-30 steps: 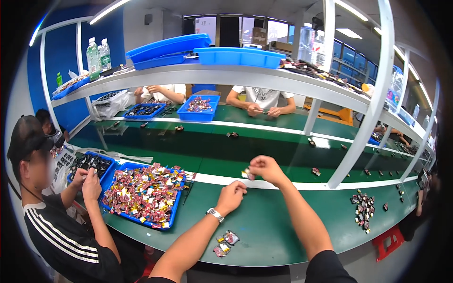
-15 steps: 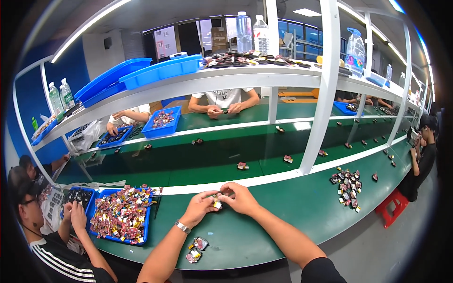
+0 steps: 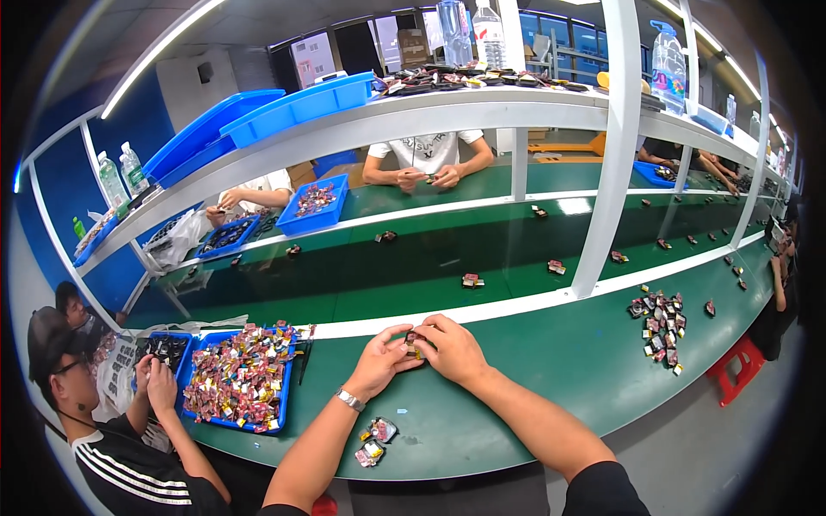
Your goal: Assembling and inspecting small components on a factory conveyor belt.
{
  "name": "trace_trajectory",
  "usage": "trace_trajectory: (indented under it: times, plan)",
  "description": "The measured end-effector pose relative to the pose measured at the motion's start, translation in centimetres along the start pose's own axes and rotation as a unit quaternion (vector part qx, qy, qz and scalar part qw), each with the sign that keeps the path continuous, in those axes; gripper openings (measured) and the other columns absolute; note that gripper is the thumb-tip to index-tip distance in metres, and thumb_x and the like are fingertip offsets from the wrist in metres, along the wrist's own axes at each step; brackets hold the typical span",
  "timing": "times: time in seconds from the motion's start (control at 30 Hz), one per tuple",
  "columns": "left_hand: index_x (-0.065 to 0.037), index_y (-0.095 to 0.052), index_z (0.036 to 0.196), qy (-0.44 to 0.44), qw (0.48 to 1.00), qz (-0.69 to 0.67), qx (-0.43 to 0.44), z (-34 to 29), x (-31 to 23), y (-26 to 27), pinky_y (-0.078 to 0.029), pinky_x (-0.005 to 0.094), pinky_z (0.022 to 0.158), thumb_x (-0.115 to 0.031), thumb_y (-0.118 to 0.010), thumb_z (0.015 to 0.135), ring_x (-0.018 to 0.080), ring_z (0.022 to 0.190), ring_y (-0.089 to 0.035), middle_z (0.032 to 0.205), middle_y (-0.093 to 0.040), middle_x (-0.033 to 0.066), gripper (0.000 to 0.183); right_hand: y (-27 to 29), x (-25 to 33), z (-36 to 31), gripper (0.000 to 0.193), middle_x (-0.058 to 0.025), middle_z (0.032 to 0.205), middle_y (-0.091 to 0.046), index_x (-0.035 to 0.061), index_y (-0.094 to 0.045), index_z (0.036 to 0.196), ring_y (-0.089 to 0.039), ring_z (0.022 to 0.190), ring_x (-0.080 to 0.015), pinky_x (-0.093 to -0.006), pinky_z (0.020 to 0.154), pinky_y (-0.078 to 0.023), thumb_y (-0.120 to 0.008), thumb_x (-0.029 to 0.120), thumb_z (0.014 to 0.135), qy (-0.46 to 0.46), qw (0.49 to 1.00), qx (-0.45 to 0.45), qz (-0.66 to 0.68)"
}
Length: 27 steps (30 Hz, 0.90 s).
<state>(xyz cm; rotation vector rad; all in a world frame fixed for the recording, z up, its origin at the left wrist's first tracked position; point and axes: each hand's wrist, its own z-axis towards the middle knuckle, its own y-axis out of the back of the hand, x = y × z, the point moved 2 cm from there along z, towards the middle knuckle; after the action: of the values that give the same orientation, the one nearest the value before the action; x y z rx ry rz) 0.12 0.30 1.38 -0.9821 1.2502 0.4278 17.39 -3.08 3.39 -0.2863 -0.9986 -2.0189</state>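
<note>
Both my hands meet over the green bench, fingers pinched around one small electronic part (image 3: 415, 346), dark with a yellow patch. My left hand (image 3: 383, 361), with a metal-banded watch on its wrist, grips the part from the left. From the right, my right hand (image 3: 452, 351) closes its thumb and fingers on the same part, hiding much of it. Beside my left forearm lie two similar parts, one (image 3: 381, 429) nearly touching the other (image 3: 370, 453). Farther right on the bench is a loose pile of such parts (image 3: 661, 328).
A blue tray (image 3: 285, 397) heaped with parts stands left, next to a co-worker's hands (image 3: 157, 385). Beyond a white rail (image 3: 361, 327), a green belt (image 3: 344, 297) carries scattered parts. A white post (image 3: 607, 172) and a shelf (image 3: 482, 113) with bottles and blue trays rise ahead.
My view has shifted, so the scene sits farther right. The part in my fingers has turned: its white face showed before, and now a dark side with yellow shows. Both hands remain together.
</note>
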Motion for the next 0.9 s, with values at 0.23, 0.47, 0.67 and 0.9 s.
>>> trace_trajectory:
  times: [0.23,0.47,0.67,0.9]
  plan:
    - [-0.005,-0.04,0.128,-0.003,1.0,-0.002,0.0,0.0,0.4,0.2,-0.052,0.0396,0.1,0.002,-0.054,0.094,0.0224,0.112,-0.061,0.122,-0.057,0.0128,0.037,-1.2,0.4,0.1,0.019,-0.0065,0.099,-0.062,0.0056,-0.065,0.098,-0.063,0.089,-0.0256,-0.0374,0.073,-0.054,-0.07,0.011,0.08,0.032,0.996,0.025,-0.081]
    - [-0.004,-0.04,0.128,0.0,1.0,-0.017,-0.011,0.0,0.1,0.1,-0.052,0.0379,0.101,0.005,-0.049,0.096,0.0226,0.114,-0.059,0.123,-0.057,0.0137,0.034,0.0,-0.4,0.8,0.015,-0.0071,0.104,-0.059,0.0058,-0.061,0.095,-0.061,0.095,-0.0281,-0.039,0.078,-0.054,-0.066,0.008,0.081,0.079,0.995,0.053,-0.028]
    - [-0.003,-0.04,0.133,0.011,1.0,0.0,0.012,-0.1,0.0,-0.3,-0.051,0.0379,0.103,0.006,-0.048,0.096,0.0225,0.115,-0.059,0.124,-0.056,0.0136,0.039,1.1,-1.2,0.8,0.012,-0.0057,0.113,-0.057,0.0062,-0.063,0.09,-0.056,0.108,-0.0274,-0.039,0.089,-0.049,-0.067,0.007,0.079,0.056,0.989,0.136,0.028]
    - [-0.003,-0.042,0.131,0.006,0.999,0.023,0.031,-0.2,-0.2,-0.3,-0.051,0.036,0.101,0.008,-0.049,0.093,0.0202,0.113,-0.06,0.124,-0.057,0.0125,0.04,0.6,-1.4,0.4,0.01,-0.0046,0.116,-0.059,0.009,-0.072,0.09,-0.054,0.113,-0.0246,-0.0368,0.093,-0.048,-0.068,0.011,0.081,-0.002,0.99,0.135,0.026]
